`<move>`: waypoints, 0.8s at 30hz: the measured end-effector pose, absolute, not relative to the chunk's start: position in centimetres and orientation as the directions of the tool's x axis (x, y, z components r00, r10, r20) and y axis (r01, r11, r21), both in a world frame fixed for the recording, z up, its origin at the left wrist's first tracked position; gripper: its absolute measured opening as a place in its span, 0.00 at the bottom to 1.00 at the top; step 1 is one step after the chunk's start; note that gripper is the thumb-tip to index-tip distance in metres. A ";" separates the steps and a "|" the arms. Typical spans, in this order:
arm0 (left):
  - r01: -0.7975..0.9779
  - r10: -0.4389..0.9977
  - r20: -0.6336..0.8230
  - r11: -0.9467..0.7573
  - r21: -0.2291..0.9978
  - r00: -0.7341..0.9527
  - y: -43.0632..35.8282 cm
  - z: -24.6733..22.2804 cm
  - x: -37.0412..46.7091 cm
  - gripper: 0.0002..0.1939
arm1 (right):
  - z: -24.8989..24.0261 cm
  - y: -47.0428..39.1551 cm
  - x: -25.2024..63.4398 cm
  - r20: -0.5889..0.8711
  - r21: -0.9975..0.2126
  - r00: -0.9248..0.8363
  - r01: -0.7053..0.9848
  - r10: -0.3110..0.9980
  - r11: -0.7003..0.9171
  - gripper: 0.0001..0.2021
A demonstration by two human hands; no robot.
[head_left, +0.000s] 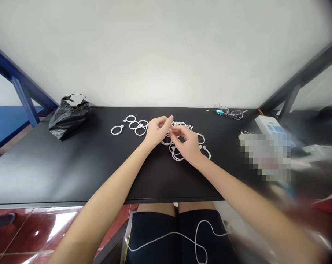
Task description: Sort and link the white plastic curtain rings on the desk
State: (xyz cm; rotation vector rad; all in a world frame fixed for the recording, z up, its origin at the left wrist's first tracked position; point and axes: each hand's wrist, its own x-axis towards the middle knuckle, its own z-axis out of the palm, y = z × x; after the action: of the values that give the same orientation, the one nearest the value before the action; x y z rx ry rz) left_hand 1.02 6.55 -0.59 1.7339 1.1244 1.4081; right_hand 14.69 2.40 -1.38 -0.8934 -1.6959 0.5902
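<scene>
My left hand and my right hand meet over a loose pile of white plastic curtain rings. Both are closed, thumbs and fingertips pinched together on a small white part that looks like the eyelet of a curtain ring. My fingers hide most of that piece. More rings lie under and around my right hand, including one ring at its right. Left of my left hand, several rings lie spread out, with a single ring farthest off; each has a small eyelet on its rim.
A crumpled black plastic bag sits at the back left of the black table. Eyeglasses lie near the wall. To the right are a white and blue box and a blurred patch. A white cable crosses my lap.
</scene>
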 end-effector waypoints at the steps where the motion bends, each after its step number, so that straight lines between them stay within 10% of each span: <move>1: 0.265 0.886 0.464 -0.449 0.853 0.006 6.6 -0.6 0.8 0.21 | -1.3 2.3 14.7 0.596 -0.740 -0.139 0.287 0.791 0.608 0.06; 9: 0.785 0.816 0.550 -0.221 0.579 -0.176 7.5 -0.1 -2.4 0.16 | -2.0 2.3 14.5 0.563 -0.501 -0.485 0.445 0.670 0.743 0.09; 24: 0.921 0.939 0.344 -0.110 0.374 -0.027 8.4 -1.2 -3.2 0.09 | -2.4 2.6 14.6 0.472 -0.475 -0.586 0.461 0.659 0.750 0.06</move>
State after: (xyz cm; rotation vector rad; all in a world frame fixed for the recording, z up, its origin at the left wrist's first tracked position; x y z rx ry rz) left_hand -3.16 8.43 -1.21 2.1669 2.0724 0.8167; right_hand 14.64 2.58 -2.36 -0.8364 -2.3008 0.3998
